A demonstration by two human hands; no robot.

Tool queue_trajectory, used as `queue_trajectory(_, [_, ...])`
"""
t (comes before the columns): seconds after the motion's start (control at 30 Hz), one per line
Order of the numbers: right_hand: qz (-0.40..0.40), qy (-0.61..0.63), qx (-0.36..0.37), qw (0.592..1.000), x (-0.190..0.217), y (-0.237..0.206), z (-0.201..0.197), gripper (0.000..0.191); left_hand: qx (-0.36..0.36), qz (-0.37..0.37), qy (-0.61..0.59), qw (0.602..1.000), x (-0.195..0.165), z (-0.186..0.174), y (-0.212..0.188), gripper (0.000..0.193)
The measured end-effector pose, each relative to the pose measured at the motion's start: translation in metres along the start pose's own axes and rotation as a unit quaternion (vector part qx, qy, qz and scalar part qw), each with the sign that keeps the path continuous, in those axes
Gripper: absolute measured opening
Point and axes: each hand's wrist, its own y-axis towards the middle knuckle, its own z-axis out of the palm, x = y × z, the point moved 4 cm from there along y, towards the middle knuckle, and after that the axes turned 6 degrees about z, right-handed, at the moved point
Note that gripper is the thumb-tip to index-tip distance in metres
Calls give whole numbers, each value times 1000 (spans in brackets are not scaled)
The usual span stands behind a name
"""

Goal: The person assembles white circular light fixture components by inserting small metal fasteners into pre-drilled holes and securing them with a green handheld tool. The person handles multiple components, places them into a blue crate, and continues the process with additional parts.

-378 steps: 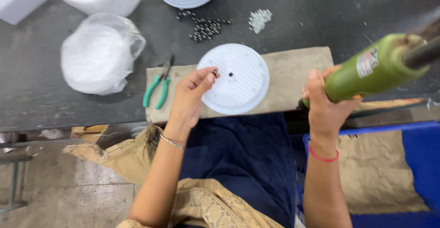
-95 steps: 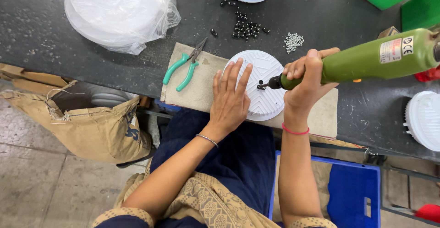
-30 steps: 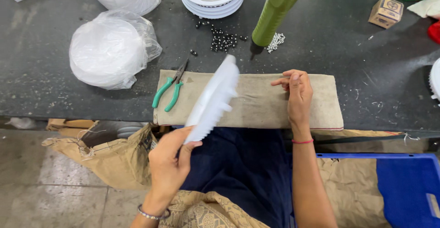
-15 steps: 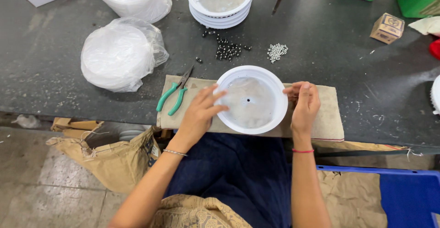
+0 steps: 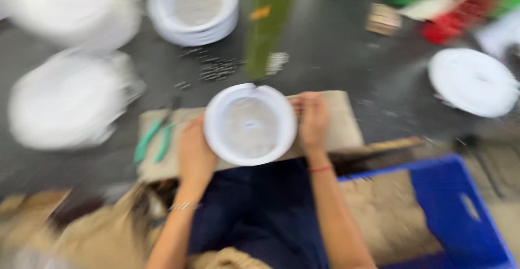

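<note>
Blurred view throughout, fine detail lost. Held between both hands at the near edge of the bench (image 5: 346, 69): a round white dish (image 5: 250, 124), hollow side up, a small hole at its middle, lying on or just above a tan board (image 5: 341, 123) that sits along that edge. Left hand (image 5: 196, 152) at the dish's left rim, grip closed on the rim, thumb and fingers wrapped at its lower left. Right hand (image 5: 312, 118) at the right rim, fingertips touching it; whether the grip is clamped there or only resting, cannot tell. A thin bracelet on the left wrist, a red band on the right.

On the board's left end, just beside the left hand: green-handled pliers (image 5: 153, 139). Behind the dish, hanging over the middle of the bench: a green power tool (image 5: 265, 25), tip pointing down near a scatter of small dark and pale beads (image 5: 219, 69). Toward the far edge, left of the tool: a stack of white dishes (image 5: 193, 6). At the left end: two white bundles in clear bags (image 5: 67, 98). Near the right end: another white round lid (image 5: 473, 82), well apart from the hands. Below the near edge, at the right: a blue crate (image 5: 455, 215).
</note>
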Motion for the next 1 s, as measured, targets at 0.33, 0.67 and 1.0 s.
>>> queue_trajectory(0.33, [21, 101, 31, 994, -1, -2, 3, 26, 12, 73, 101, 992, 9, 12, -20, 47])
queue_trajectory(0.67, [13, 68, 34, 997, 13, -3, 0, 27, 11, 61, 121, 991, 41, 31, -34, 51])
queue_trajectory(1.0, [15, 56, 35, 998, 23, -6, 0, 26, -3, 84, 99, 992, 30, 26, -34, 51])
